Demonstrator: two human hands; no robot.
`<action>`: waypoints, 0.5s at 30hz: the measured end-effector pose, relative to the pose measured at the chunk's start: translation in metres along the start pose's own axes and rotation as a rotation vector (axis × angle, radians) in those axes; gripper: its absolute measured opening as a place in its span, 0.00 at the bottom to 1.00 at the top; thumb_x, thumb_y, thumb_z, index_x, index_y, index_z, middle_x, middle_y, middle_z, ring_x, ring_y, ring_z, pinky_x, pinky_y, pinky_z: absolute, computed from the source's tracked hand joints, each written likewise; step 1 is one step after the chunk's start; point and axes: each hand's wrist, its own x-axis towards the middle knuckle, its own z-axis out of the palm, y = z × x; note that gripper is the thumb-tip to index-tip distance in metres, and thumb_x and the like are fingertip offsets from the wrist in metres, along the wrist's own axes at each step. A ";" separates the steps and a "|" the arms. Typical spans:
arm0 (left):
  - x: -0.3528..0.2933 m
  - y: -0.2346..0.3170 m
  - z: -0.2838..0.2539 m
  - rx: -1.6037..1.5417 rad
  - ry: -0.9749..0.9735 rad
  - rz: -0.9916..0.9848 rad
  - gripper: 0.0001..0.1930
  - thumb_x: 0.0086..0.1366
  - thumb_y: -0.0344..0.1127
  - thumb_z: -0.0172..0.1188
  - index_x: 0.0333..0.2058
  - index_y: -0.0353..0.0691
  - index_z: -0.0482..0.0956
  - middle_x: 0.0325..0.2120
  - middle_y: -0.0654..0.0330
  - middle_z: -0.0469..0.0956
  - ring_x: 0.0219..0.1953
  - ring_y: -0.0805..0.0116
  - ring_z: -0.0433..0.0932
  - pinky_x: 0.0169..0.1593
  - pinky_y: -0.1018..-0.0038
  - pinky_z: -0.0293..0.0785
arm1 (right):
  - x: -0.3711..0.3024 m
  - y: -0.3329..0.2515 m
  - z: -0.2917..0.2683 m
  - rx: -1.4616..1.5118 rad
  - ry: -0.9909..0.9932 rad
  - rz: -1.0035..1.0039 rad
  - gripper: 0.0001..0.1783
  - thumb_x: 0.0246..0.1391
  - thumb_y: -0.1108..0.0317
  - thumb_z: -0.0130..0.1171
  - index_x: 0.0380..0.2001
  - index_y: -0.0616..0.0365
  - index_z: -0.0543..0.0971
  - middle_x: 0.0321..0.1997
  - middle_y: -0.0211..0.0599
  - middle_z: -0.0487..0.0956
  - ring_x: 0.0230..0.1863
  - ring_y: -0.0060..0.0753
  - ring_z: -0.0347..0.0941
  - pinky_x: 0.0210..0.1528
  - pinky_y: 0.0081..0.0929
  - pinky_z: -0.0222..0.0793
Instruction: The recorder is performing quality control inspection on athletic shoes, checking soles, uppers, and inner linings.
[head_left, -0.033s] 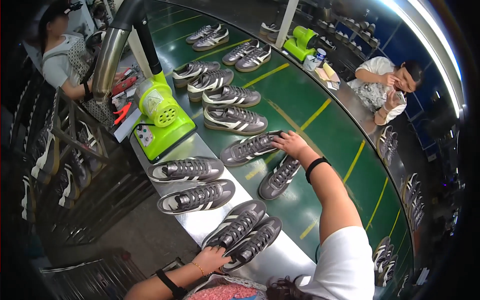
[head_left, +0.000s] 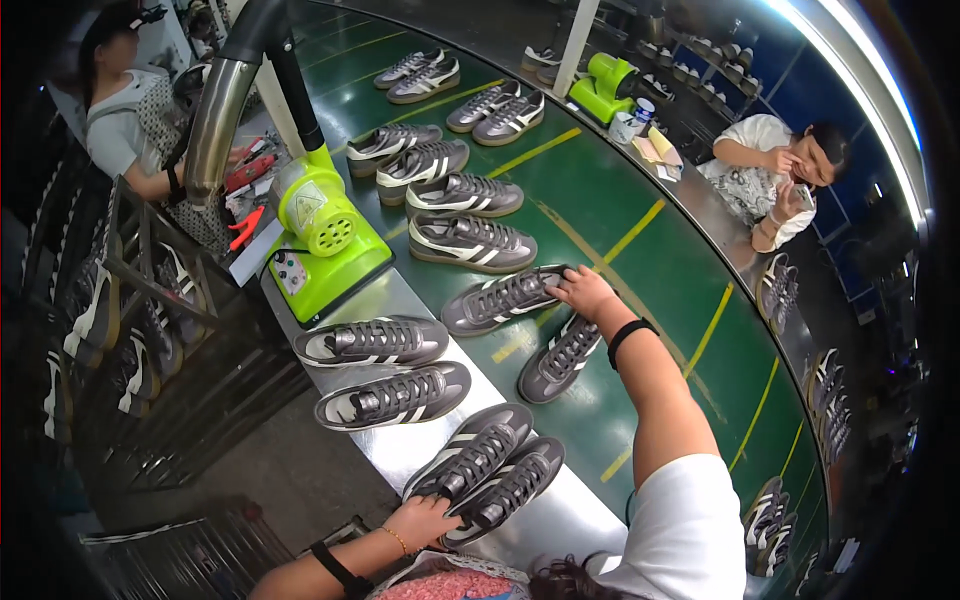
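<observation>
My left hand (head_left: 423, 524) grips a pair of dark grey lace-up sneakers at their heel ends, its fingers at the collars. Of this pair, the left sneaker (head_left: 478, 452) and the right sneaker (head_left: 512, 488) lie side by side on the metal ledge (head_left: 385, 450), toes pointing away. Farther off, my right hand (head_left: 585, 292) has its fingers closed on the heel of another grey sneaker (head_left: 498, 300) on the green belt (head_left: 640, 350). Just under that wrist sits its neighbour, a sneaker (head_left: 560, 358) whose heel is partly hidden by my hand.
Two sneakers (head_left: 395, 394) rest left of my left hand's pair. Behind them stands a bright green machine (head_left: 325, 235) beneath a metal duct (head_left: 215, 130). Several sneakers (head_left: 470, 240) line the belt. A co-worker (head_left: 770, 170) is across the belt, another person (head_left: 135, 120) at far left. A shoe rack (head_left: 150, 280) stands left.
</observation>
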 end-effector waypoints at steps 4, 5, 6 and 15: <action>0.002 0.000 -0.002 0.013 0.001 0.012 0.21 0.39 0.48 0.65 0.34 0.53 0.71 0.29 0.62 0.67 0.32 0.64 0.73 0.32 0.72 0.66 | -0.026 0.003 0.019 -0.028 -0.069 0.089 0.13 0.46 0.64 0.48 0.36 0.42 0.76 0.33 0.18 0.75 0.44 0.24 0.66 0.48 0.28 0.57; 0.001 0.002 -0.003 0.010 -0.012 0.003 0.22 0.39 0.48 0.65 0.35 0.53 0.71 0.29 0.62 0.67 0.31 0.64 0.74 0.33 0.72 0.66 | -0.045 0.003 0.016 -0.007 -0.137 0.145 0.11 0.46 0.64 0.48 0.34 0.43 0.78 0.34 0.20 0.76 0.44 0.25 0.66 0.50 0.31 0.56; 0.001 0.002 -0.004 0.021 -0.018 0.012 0.22 0.39 0.48 0.63 0.38 0.58 0.74 0.27 0.62 0.67 0.30 0.65 0.74 0.31 0.72 0.67 | -0.070 0.003 0.016 0.000 -0.156 0.171 0.11 0.46 0.64 0.48 0.34 0.43 0.78 0.34 0.20 0.76 0.44 0.25 0.66 0.50 0.31 0.56; 0.004 0.004 -0.008 0.122 -0.025 0.054 0.25 0.35 0.59 0.64 0.31 0.53 0.72 0.26 0.59 0.66 0.27 0.62 0.74 0.30 0.71 0.67 | -0.287 -0.162 -0.033 0.907 -0.648 0.961 0.23 0.34 0.48 0.55 0.31 0.51 0.80 0.32 0.41 0.79 0.39 0.42 0.74 0.46 0.44 0.61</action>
